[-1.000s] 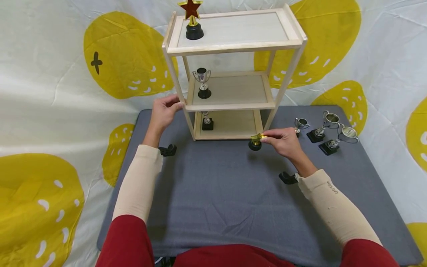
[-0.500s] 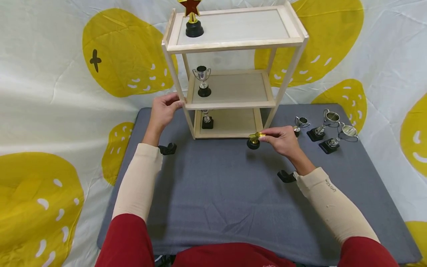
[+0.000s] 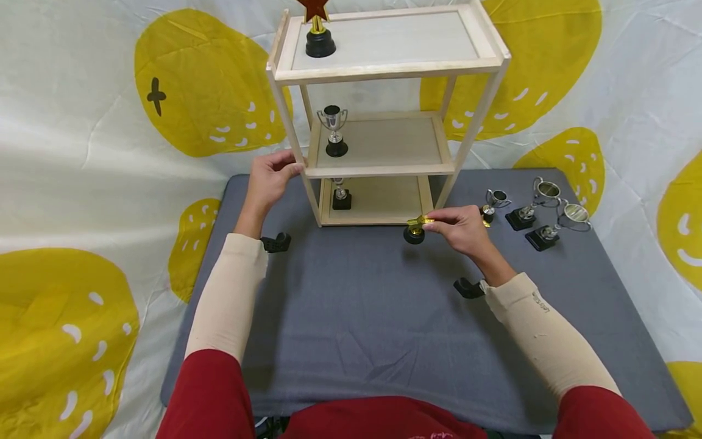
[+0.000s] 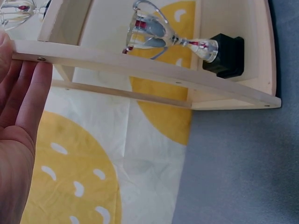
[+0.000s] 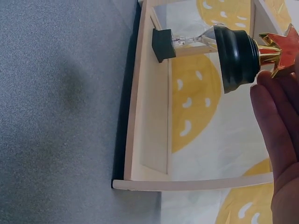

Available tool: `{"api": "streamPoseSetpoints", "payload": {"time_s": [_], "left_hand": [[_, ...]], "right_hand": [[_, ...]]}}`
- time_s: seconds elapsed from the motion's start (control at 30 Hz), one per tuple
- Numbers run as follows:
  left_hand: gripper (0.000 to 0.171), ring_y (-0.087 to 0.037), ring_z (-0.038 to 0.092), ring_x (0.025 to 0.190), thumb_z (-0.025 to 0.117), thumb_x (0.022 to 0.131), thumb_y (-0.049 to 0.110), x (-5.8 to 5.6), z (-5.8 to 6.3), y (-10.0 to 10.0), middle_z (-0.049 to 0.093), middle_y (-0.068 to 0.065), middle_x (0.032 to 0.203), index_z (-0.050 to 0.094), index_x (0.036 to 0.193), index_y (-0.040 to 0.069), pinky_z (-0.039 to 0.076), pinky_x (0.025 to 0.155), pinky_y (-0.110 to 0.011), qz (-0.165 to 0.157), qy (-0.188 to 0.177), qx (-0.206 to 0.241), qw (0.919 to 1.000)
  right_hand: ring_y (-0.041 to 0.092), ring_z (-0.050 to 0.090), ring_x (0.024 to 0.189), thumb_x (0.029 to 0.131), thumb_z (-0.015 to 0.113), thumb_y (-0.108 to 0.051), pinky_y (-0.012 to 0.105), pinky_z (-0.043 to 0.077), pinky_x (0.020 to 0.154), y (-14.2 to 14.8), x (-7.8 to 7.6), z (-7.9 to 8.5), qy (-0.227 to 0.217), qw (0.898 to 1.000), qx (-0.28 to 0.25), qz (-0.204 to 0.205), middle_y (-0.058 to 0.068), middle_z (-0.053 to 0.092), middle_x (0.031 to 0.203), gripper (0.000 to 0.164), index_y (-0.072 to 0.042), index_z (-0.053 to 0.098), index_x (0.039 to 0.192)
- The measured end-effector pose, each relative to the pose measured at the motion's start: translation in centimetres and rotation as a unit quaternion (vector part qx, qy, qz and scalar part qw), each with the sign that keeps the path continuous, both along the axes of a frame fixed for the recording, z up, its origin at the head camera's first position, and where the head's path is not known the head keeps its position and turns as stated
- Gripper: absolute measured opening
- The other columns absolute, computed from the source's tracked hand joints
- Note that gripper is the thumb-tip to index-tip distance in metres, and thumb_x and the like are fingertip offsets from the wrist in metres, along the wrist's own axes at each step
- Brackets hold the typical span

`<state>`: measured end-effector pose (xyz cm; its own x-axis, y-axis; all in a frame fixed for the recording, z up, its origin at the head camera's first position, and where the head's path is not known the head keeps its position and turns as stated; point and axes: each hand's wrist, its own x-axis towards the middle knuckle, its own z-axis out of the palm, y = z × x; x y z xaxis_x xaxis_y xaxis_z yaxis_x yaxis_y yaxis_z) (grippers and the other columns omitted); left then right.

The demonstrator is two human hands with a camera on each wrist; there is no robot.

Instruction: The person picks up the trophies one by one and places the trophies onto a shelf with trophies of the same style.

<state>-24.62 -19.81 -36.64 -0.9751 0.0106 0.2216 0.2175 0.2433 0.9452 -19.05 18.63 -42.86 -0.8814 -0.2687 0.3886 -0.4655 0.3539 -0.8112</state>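
My left hand (image 3: 269,183) grips the left front post of a three-tier wooden shelf (image 3: 384,42), at about middle-tier height. In the left wrist view, thumb and fingers lie on either side of that post (image 4: 117,65). My right hand (image 3: 462,230) pinches a small star trophy (image 3: 415,230) by its gold star, base down, in front of the bottom tier's right end. The right wrist view shows the trophy's black round base (image 5: 238,58) off the table and its star red on one face. Along the shelf's left side stand a star trophy (image 3: 320,42), a silver cup (image 3: 335,131) and another silver cup (image 3: 341,198), one per tier.
To the right of the shelf, silver trophy cups stand on the grey table (image 3: 351,317): a small one (image 3: 493,204), partly behind my right hand, and two larger ones (image 3: 534,204), (image 3: 554,225). A white cloth with yellow shapes (image 3: 208,85) hangs behind the shelf.
My right hand has moved slightly left with the star trophy. My left hand keeps its grip on the post. The head view has shifted a little.
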Motion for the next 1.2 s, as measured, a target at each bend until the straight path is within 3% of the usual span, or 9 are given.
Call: {"api": "streamPoseSetpoints", "payload": {"time_s": [0.27, 0.57, 0.77, 0.93, 1.1, 1.2], "left_hand": [[0.027, -0.009, 0.068, 0.091, 0.069, 0.09, 0.005, -0.1, -0.1, -0.1, 0.073, -0.021, 0.107, 0.071, 0.117, -0.002, 0.059, 0.091, -0.027, -0.004, 0.0, -0.002, 1.0], [0.03, -0.005, 0.068, 0.089, 0.069, 0.091, 0.005, -0.2, -0.1, -0.2, 0.075, -0.016, 0.103, 0.069, 0.119, -0.005, 0.059, 0.088, -0.025, -0.007, 0.003, -0.003, 1.0], [0.029, -0.004, 0.069, 0.088, 0.07, 0.09, 0.005, -0.2, -0.1, -0.2, 0.075, -0.005, 0.097, 0.071, 0.118, -0.002, 0.059, 0.088, -0.024, -0.004, 0.001, 0.0, 1.0], [0.029, -0.005, 0.069, 0.088, 0.069, 0.09, 0.005, -0.2, -0.1, -0.2, 0.075, -0.017, 0.103, 0.071, 0.118, -0.002, 0.059, 0.089, -0.025, -0.006, 0.004, 0.0, 1.0], [0.028, -0.007, 0.069, 0.09, 0.07, 0.09, 0.006, -0.3, -0.3, -0.3, 0.075, -0.014, 0.102, 0.071, 0.117, -0.001, 0.059, 0.088, -0.025, -0.007, -0.001, 0.003, 1.0], [0.028, -0.008, 0.069, 0.09, 0.069, 0.09, 0.005, -0.3, -0.3, -0.3, 0.073, -0.02, 0.105, 0.071, 0.117, -0.002, 0.059, 0.088, -0.025, -0.007, 0.001, 0.006, 1.0]], "right_hand": [[-0.007, 0.065, 0.067, 0.074, 0.08, 0.008, 0.009, 0.051, 0.055, -0.4, -0.1, 0.1, -0.002, 1.0, 0.003, 0.002, 0.028, 0.073, 0.081, 0.014, 0.01, 0.076, 0.087], [-0.006, 0.066, 0.068, 0.075, 0.079, 0.008, 0.01, 0.052, 0.057, -0.8, -0.2, 0.2, -0.004, 1.0, 0.004, 0.013, 0.027, 0.073, 0.082, 0.014, 0.009, 0.076, 0.088], [-0.008, 0.066, 0.068, 0.074, 0.08, 0.008, 0.009, 0.051, 0.056, -1.1, -0.2, 0.2, 0.001, 1.0, 0.0, 0.018, 0.027, 0.073, 0.081, 0.014, 0.009, 0.076, 0.088], [-0.007, 0.067, 0.069, 0.074, 0.079, 0.009, 0.01, 0.053, 0.057, -1.3, -0.3, 0.1, -0.001, 1.0, -0.012, 0.026, 0.028, 0.073, 0.081, 0.014, 0.01, 0.076, 0.088], [-0.007, 0.067, 0.07, 0.074, 0.079, 0.01, 0.01, 0.054, 0.058, -1.6, -0.4, 0.2, -0.007, 0.999, -0.02, 0.035, 0.029, 0.072, 0.081, 0.013, 0.011, 0.076, 0.087], [-0.008, 0.067, 0.069, 0.075, 0.079, 0.01, 0.01, 0.053, 0.057, -1.7, -0.4, 0.2, -0.006, 0.999, -0.016, 0.035, 0.029, 0.073, 0.082, 0.013, 0.01, 0.076, 0.088]]}}
